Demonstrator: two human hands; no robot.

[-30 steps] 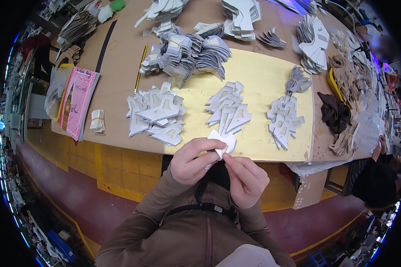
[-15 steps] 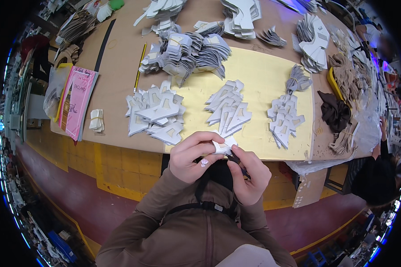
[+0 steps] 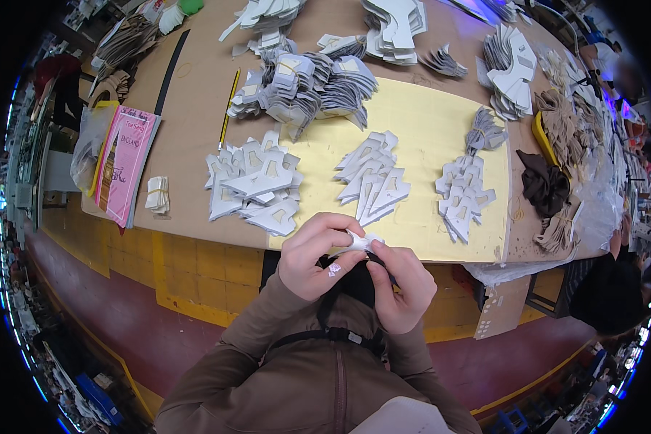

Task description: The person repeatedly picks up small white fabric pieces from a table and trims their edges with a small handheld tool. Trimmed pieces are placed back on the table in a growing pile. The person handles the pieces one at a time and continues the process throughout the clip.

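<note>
Just past the table's near edge, a small white cut piece (image 3: 359,244) of sheet material is held up and bent between my hands. My left hand (image 3: 307,254) is closed, pinching the piece between thumb and fingers; a pale patch sits on that thumb. My right hand (image 3: 406,289) is closed too, thumb and forefinger at the piece's right end. A small dark tool sits in the right hand, mostly hidden by the fingers. Beyond them, a middle group of similar white pieces (image 3: 372,181) lies overlapped on a yellow sheet (image 3: 421,242).
More cut pieces lie in a left pile (image 3: 257,177) and a right pile (image 3: 461,194). Banded bundles (image 3: 296,90) stand behind. A pencil (image 3: 228,108), a pink booklet (image 3: 125,166) and a small banded stack (image 3: 158,195) are leftward. Dark cloth (image 3: 545,182) lies right.
The white piece has tilted and curled between my fingers, showing less of its face. My right fingers have shifted slightly left and up, and the dark tool is now more hidden.
</note>
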